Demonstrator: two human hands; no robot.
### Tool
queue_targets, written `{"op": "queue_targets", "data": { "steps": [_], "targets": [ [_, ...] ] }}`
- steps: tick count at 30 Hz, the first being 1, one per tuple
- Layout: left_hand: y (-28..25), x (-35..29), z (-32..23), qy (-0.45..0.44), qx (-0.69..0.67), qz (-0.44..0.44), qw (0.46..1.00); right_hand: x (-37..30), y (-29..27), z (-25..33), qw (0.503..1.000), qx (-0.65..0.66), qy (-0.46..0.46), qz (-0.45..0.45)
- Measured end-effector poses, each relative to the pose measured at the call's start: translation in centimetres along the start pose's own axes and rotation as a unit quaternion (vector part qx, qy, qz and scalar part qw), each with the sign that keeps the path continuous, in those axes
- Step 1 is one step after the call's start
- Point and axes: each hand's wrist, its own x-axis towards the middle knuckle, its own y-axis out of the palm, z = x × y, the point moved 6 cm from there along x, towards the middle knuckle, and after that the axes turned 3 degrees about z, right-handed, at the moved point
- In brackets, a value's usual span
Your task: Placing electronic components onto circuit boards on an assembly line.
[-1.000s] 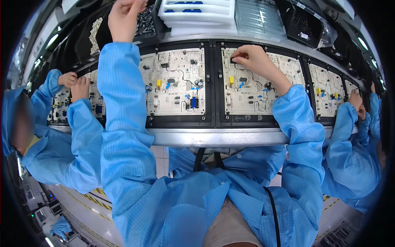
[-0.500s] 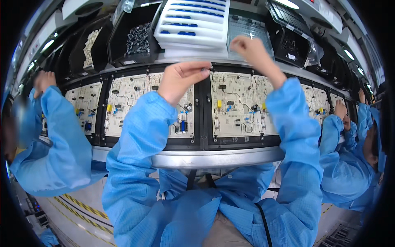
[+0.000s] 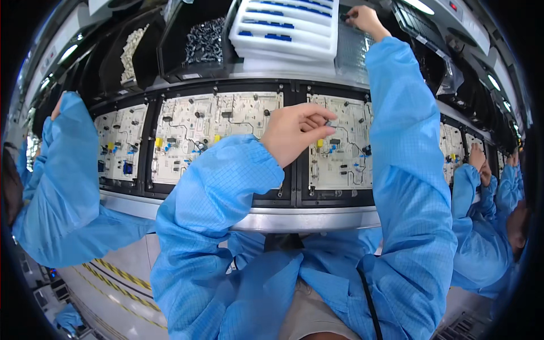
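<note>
My left hand hovers over the left edge of a populated circuit board set in a black frame. Thumb and fingers pinch a small dark electronic component. Far off to the right, my right hand reaches to a clear plastic tray behind the boards. Its fingers are drawn together at the tray's far part, beside something dark; what they hold is too small to tell. Another circuit board in its frame lies left of my left hand, partly covered by my sleeve.
White foam trays with rows of blue parts are stacked behind the boards. Black bins hold dark metallic parts and white parts. A metal rail runs along the front. Co-workers in blue sleeves work on both sides.
My right hand has moved farther away, to the tray's far part. My left hand has come nearer and right, from the frame's far edge to over the board. The view has shifted slightly.
</note>
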Motion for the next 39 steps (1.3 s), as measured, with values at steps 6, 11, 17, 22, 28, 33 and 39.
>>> {"op": "queue_targets", "data": {
  "steps": [6,11,17,22,28,33,39],
  "targets": [
    [3.4,-0.7,-1.5,0.046,0.088,0.037,0.994,-2.1,-3.5,-0.6,0.995,0.065,0.050,-0.052],
    [6.2,-2.0,-0.2,0.043,0.144,0.084,0.985,-9.2,-7.8,5.0,0.982,0.160,-0.042,-0.088],
    [9.4,-2.1,0.3,0.203,0.344,0.079,0.913,-20.9,-10.5,6.8,0.970,0.206,0.003,-0.128],
    [11.2,-1.9,0.0,0.209,0.422,0.035,0.881,-24.8,-9.0,4.2,0.957,0.258,0.060,-0.120],
    [11.7,-2.0,-0.1,0.186,0.470,-0.003,0.863,-25.4,-9.6,4.0,0.951,0.272,0.029,-0.144],
    [11.9,-1.9,-0.2,0.181,0.496,-0.002,0.849,-25.6,-9.8,3.2,0.947,0.286,0.038,-0.139],
    [11.9,-2.1,-0.7,0.189,0.517,-0.004,0.835,-25.8,-9.2,2.6,0.946,0.294,0.034,-0.133]
  ]
}}
